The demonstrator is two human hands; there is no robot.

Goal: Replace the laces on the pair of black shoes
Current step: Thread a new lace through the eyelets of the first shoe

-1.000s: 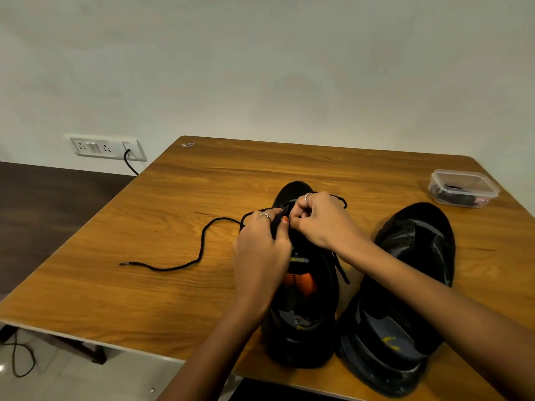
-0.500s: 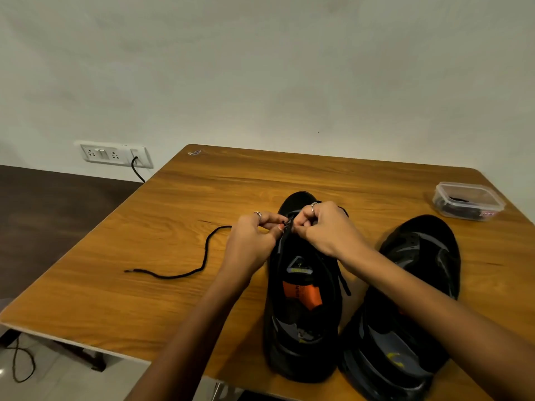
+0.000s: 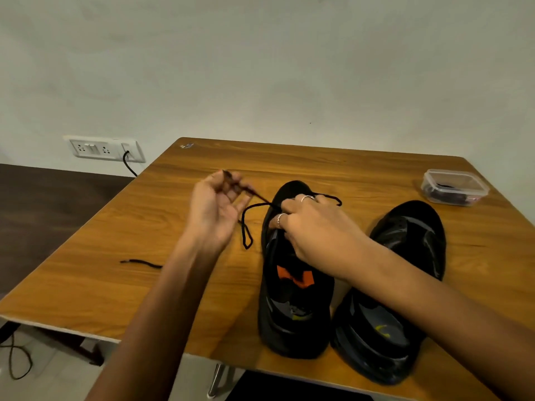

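Two black shoes stand side by side on the wooden table (image 3: 179,287), toes pointing away from me. The left shoe (image 3: 292,311) has an orange tongue label; the right shoe (image 3: 405,285) has no lace in it. A black lace (image 3: 246,227) runs from the left shoe's front eyelets out to the left. My left hand (image 3: 215,211) is raised left of the shoe, pinching the lace and holding it taut. My right hand (image 3: 312,230) presses down on the left shoe's front and covers its eyelets. The lace's loose tip (image 3: 139,262) lies on the table.
A clear plastic box (image 3: 455,187) with dark contents sits at the table's far right. A wall socket (image 3: 104,148) with a black cable plugged in is on the left wall. The table's near edge runs just in front of the shoes' heels.
My left hand has moved up and to the left, away from the shoe, drawing the lace out through the eyelet. The slack on the table has shortened. My right hand stays on the shoe.
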